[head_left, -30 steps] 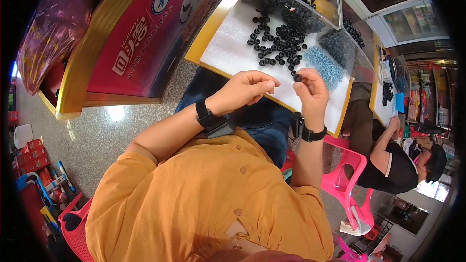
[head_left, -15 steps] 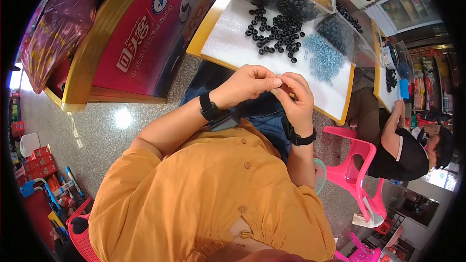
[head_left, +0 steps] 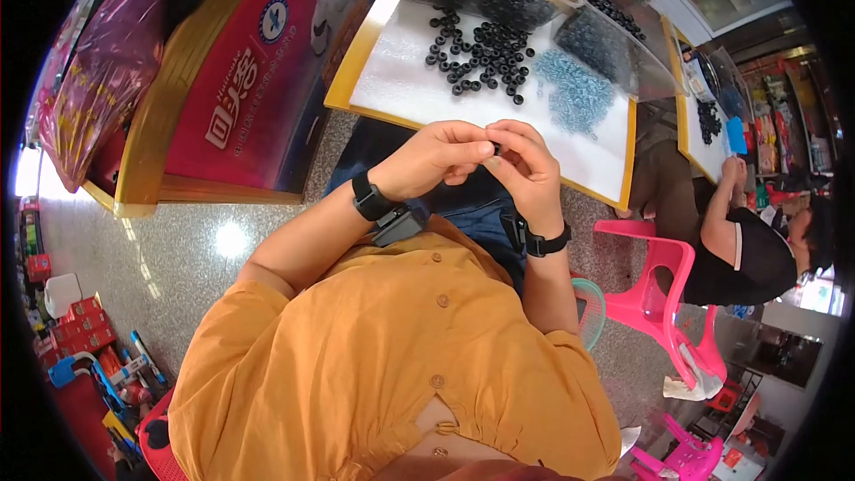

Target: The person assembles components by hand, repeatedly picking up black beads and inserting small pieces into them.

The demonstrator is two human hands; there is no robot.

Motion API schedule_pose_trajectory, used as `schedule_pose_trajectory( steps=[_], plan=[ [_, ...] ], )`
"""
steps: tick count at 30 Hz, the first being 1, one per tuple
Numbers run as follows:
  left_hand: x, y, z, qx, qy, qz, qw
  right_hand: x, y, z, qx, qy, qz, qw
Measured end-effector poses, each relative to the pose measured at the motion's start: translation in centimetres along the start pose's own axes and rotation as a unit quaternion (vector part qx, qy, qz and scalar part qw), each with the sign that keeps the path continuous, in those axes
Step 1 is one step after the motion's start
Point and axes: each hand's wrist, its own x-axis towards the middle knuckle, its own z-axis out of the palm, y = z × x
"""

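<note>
Here at centre frame, the right hand (head_left: pixel 532 169) pinches one small, round black piece (head_left: pixel 495 149), fingertips partly hiding it, while the left hand (head_left: pixel 436 158) brings its thumb tip up beside it, its own grip impossible to tell. Above, the yellow-edged table (head_left: pixel 341 89) carries a scatter of black rings (head_left: pixel 485 53), too many to count, one heap of tiny pale-blue bits (head_left: pixel 574 93) and two clear plastic bins, left (head_left: pixel 463 4) and right (head_left: pixel 659 71); one glossy pink chair (head_left: pixel 655 276) stands at right.
</note>
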Motion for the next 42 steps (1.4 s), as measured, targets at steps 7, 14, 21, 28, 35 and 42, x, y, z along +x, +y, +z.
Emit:
schedule_pose_trajectory(
  steps=[7, 14, 21, 28, 35, 42],
  plan=[
    [0.2, 0.1, -0.1, 0.128, 0.063, 0.009, 0.990, 0.4, 0.5, -4.8, -0.271, 0.111, 0.099, 0.951],
    [0.5, -0.4, -0.2, 0.178, 0.053, 0.006, 0.983, -1.4, 7.0, -11.5, -0.375, 0.235, 0.164, 0.881],
    [0.6, -0.3, -0.3, 0.215, 0.056, 0.016, 0.975, 0.8, 6.0, -10.0, -0.467, 0.201, 0.203, 0.837],
    [1.1, -1.4, -1.2, 0.262, 0.061, 0.066, 0.961, 0.0, 5.8, -10.2, -0.400, 0.237, 0.217, 0.858],
    [0.9, -1.3, -0.9, 0.290, 0.074, 0.075, 0.951, -1.0, 4.4, -9.5, -0.226, 0.218, 0.255, 0.915],
    [1.0, -1.2, -0.8, 0.320, 0.084, 0.065, 0.941, -0.8, 7.0, -9.4, -0.249, 0.186, 0.184, 0.932]
  ],
)
